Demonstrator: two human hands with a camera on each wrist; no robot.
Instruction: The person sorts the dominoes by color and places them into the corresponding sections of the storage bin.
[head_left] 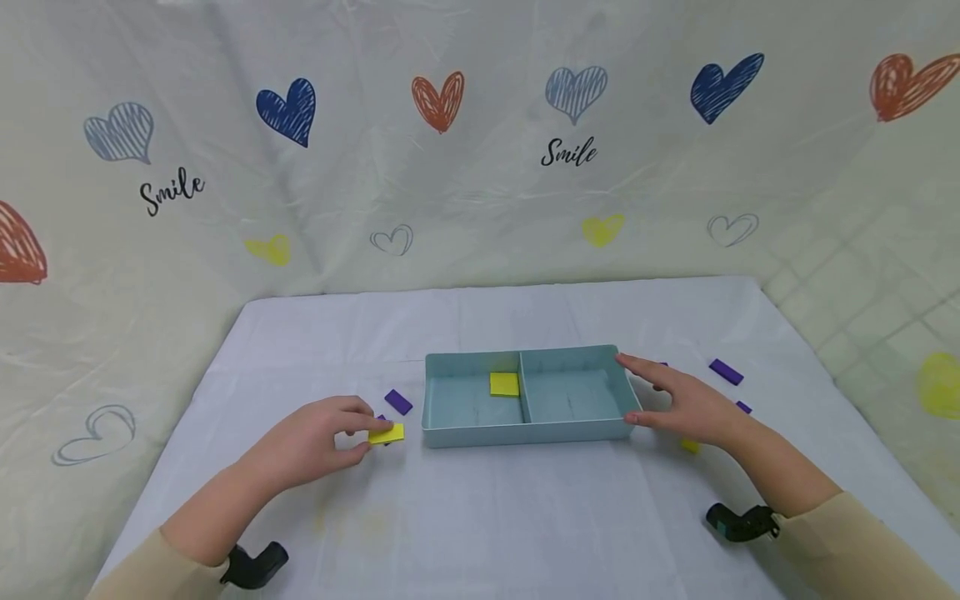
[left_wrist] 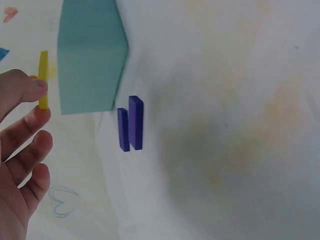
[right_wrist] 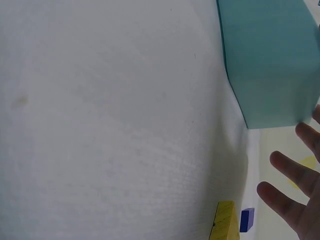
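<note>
A yellow rectangular tile (head_left: 393, 433) is pinched between the thumb and fingertips of my left hand (head_left: 333, 437), left of the box; the left wrist view shows this yellow tile (left_wrist: 43, 80) edge-on. The pale teal box (head_left: 480, 435) has two compartments, and another yellow tile (head_left: 504, 384) lies in its left one, close to the divider. My right hand (head_left: 693, 406) is at the box's right end with fingers spread, the fingertips right at its rim. In the right wrist view the right hand's fingers (right_wrist: 295, 170) look straight and hold nothing.
Two purple tiles (left_wrist: 135, 123) lie near the box's left end. Right of the box are a purple tile (head_left: 726, 372), others partly hidden by the right hand, and a yellow piece (right_wrist: 225, 222). A white cloth (head_left: 495, 525) covers the table; a curtain with printed hearts hangs behind.
</note>
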